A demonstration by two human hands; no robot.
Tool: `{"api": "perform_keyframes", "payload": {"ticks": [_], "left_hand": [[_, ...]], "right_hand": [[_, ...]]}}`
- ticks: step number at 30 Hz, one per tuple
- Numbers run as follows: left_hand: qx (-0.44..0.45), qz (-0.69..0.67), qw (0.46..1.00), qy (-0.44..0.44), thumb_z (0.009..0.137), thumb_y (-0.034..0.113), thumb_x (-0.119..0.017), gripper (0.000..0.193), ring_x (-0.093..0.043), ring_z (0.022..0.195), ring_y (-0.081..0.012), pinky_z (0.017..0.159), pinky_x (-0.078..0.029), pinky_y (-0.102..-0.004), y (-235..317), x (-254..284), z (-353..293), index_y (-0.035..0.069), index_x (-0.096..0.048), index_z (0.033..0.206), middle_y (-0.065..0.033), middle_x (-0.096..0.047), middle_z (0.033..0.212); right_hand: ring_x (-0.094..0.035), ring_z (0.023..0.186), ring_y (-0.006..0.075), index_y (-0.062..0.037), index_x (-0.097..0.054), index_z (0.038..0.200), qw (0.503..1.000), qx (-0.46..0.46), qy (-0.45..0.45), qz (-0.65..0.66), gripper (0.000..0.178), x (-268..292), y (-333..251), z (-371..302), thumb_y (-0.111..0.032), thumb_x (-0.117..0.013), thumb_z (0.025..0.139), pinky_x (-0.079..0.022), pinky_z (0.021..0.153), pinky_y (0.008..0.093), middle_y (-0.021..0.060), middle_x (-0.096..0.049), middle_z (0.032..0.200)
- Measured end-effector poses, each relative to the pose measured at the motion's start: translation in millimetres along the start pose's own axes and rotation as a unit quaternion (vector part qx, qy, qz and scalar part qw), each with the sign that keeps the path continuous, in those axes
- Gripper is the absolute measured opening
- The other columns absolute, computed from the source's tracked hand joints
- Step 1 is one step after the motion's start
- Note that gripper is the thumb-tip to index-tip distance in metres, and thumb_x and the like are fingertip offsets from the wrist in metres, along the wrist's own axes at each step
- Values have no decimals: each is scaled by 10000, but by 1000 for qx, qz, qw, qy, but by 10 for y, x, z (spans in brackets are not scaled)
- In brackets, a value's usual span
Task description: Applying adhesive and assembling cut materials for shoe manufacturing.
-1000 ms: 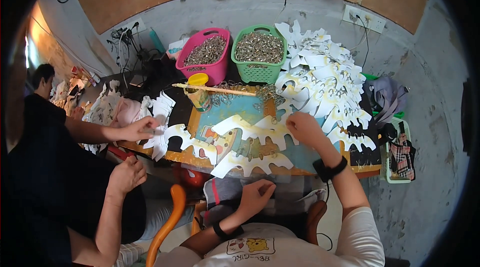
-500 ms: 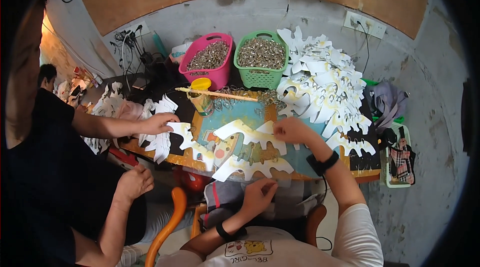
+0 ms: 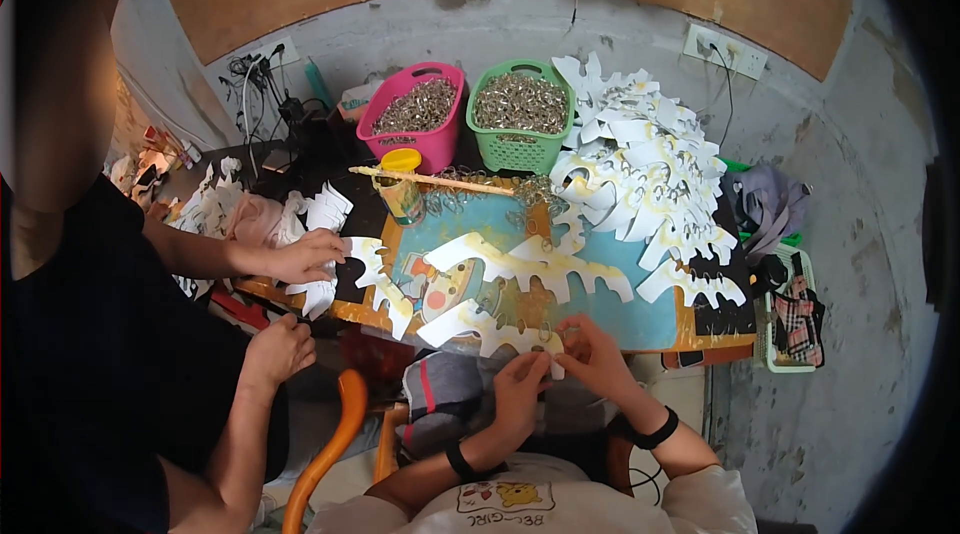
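Scalloped white piece (image 3: 490,336): at the front edge of the table (image 3: 650,319), its right end between both hands and past the rim.
Left hand (image 3: 518,396): thumb and fingers pinched nearly together on that end.
Right hand (image 3: 597,356): fingers bent, meeting the same end from the right; I cannot tell whether they grip it or something smaller.
Flat white pieces (image 3: 575,277): just behind, slightly overlapping.
Cartoon picture (image 3: 440,296): on the blue tabletop, partly covered.
Yellow-lidded tub (image 3: 402,201): printed label, too small to read; a stick (image 3: 435,180) lies against it.
Shirt print (image 3: 505,497): framed cartoon above upside-down capitals.
Blue surface: shows right of the hands, up to the white heap (image 3: 640,169).
Back edge: pink basket (image 3: 425,149) and green basket (image 3: 520,151), side by side, full of metal bits.
Left side: co-worker's hand (image 3: 308,259) on another white stack (image 3: 322,296).
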State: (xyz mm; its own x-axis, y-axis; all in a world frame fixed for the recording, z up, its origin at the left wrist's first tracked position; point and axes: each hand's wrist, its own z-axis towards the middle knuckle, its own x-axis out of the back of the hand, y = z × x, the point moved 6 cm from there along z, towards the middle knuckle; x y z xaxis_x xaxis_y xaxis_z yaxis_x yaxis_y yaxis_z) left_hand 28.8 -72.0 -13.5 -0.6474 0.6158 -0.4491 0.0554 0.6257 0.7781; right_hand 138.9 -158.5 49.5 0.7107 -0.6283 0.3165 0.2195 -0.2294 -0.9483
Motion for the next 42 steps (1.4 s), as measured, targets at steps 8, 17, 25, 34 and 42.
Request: {"api": "perform_keyframes", "payload": {"ticks": [8,17,25,34,42], "left_hand": [[75,-170,982,21,898,124,-659,174,-597,801,-98,687,-479,-230,-188,113,-148,53,-586,1039,-14,-612,885],[66,-259,963,-39,885,-5,-579,159,-611,910,-145,794,-477,-282,-213,113,-168,56,-576,1031,-31,-617,971],[54,-264,962,-29,863,-42,-556,212,-610,941,-162,816,-484,-291,-244,138,-108,63,-548,1048,-42,-610,1019],[-26,-275,961,-6,762,-49,-588,334,-576,988,-189,860,-473,-334,-228,204,-66,98,-502,1050,-37,-571,1042],[-110,359,912,-164,885,194,-677,500,-580,1076,-253,893,-466,-373,343,-277,-355,16,-472,1305,-165,-565,1241]], "right_hand": [[-627,764,139,-68,-549,1185,999,17,29,18,394,-169,-15,-301,-53,-677,813,-485,677,259,54,-636,856],[-671,747,127,5,-667,976,989,70,115,-55,165,-255,70,-273,-20,-694,815,-533,654,249,87,-693,904],[-654,754,301,-49,-682,924,978,76,170,-98,143,-299,18,-275,-110,-701,795,-515,654,344,124,-676,859],[-651,701,190,-2,-651,813,980,112,119,-115,102,-399,-5,-100,-37,-715,741,-507,606,291,93,-651,799],[-577,624,259,3,-592,801,965,176,120,-154,79,245,-104,354,33,-640,746,-458,575,334,141,-583,726]]}}
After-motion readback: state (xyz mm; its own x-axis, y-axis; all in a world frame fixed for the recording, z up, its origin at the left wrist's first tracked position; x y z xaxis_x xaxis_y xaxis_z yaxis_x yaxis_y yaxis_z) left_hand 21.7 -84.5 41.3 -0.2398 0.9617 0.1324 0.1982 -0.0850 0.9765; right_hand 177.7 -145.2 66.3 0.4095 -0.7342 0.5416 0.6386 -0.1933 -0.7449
